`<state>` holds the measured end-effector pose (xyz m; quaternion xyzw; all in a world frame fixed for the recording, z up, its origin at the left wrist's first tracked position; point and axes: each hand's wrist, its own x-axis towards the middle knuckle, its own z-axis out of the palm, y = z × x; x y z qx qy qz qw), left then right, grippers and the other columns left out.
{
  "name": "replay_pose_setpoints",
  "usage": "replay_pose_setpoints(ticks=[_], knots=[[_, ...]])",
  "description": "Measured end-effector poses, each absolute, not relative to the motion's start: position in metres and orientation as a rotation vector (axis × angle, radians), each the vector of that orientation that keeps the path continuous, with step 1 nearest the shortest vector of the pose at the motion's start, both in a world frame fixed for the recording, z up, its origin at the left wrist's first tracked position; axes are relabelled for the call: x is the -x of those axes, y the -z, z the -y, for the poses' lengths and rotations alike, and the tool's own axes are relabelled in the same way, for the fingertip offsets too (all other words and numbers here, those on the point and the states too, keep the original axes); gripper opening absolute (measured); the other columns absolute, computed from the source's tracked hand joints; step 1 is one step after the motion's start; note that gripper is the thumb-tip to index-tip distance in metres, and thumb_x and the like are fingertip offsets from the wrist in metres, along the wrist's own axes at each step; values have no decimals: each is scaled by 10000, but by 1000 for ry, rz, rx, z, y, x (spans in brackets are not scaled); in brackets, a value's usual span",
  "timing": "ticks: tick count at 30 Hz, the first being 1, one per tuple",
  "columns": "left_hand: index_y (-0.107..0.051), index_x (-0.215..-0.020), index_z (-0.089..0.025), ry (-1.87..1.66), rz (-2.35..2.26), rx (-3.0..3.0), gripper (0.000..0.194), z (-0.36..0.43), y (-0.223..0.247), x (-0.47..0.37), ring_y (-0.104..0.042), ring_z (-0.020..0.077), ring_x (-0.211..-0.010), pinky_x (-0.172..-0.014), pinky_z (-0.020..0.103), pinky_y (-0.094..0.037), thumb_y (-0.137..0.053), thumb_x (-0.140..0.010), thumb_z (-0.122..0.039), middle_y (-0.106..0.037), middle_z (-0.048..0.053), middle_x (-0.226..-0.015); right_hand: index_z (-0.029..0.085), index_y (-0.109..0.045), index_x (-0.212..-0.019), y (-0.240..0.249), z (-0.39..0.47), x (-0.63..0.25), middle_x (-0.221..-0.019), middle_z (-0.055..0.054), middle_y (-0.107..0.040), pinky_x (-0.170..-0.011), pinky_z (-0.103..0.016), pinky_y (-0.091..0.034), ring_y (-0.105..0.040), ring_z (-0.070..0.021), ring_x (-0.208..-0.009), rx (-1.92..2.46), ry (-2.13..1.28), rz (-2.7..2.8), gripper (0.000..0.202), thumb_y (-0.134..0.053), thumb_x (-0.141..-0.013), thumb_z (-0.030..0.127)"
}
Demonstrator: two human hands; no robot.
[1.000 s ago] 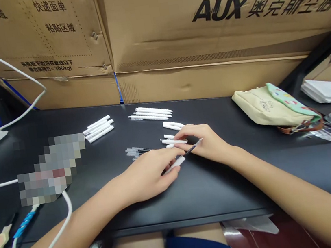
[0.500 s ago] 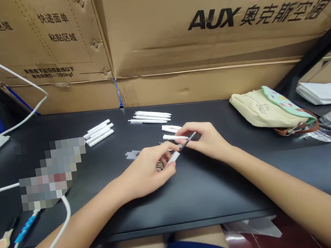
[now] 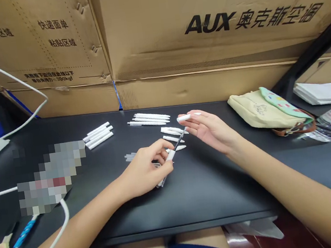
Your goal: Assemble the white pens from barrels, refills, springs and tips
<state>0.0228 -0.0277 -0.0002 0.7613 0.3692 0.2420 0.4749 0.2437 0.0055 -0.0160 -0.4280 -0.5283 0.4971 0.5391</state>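
Note:
My left hand (image 3: pixel 149 169) is closed on a white pen barrel (image 3: pixel 170 155), held at a slant. A dark refill (image 3: pixel 178 142) sticks out of the barrel's upper end. Up and to the right, my right hand (image 3: pixel 214 129) pinches a short white pen piece (image 3: pixel 184 118) in its fingers, apart from the refill's tip. Between the hands, several tapered white pen pieces (image 3: pixel 171 131) lie on the table. Slim parts (image 3: pixel 162 182), partly hidden, lie under my left hand. Beside its knuckles are small translucent pieces (image 3: pixel 130 157).
Several white pens (image 3: pixel 151 119) lie at the back, with white tubes (image 3: pixel 99 135) left of them. A blurred-out object (image 3: pixel 52 176) and white cables (image 3: pixel 65 212) occupy the left. A cream pouch (image 3: pixel 253 111) and paper stack (image 3: pixel 324 92) sit right, before cardboard boxes (image 3: pixel 205 56).
My right hand has moved up and away from the refill, now showing a white pen piece in its fingers. My left hand stays nearly in place with the barrel.

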Motion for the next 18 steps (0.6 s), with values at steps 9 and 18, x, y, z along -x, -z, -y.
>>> replay_pose_setpoints(ticks=[9,18], knots=[[-527,-979,-194,-597,-908,-1862,202,28,-1,-24,-576,107,-650,-504,175,-434,-532,-778,-204,-566,-6,-744,231,-489,-789,15,-3,-238,-828,-35,-723,-766,-374,-573,-709,-220,-857,986,-1326,1195,172,-548,-850,381],[-516,-997,-187,-593,-908,-1880,198,24,3,-22,-560,101,-637,-510,179,-435,-522,-804,-232,-563,-7,-739,220,-471,-789,7,2,-233,-730,-34,-721,-606,-269,-579,-716,-178,-678,982,-1411,1126,205,-563,-848,394]])
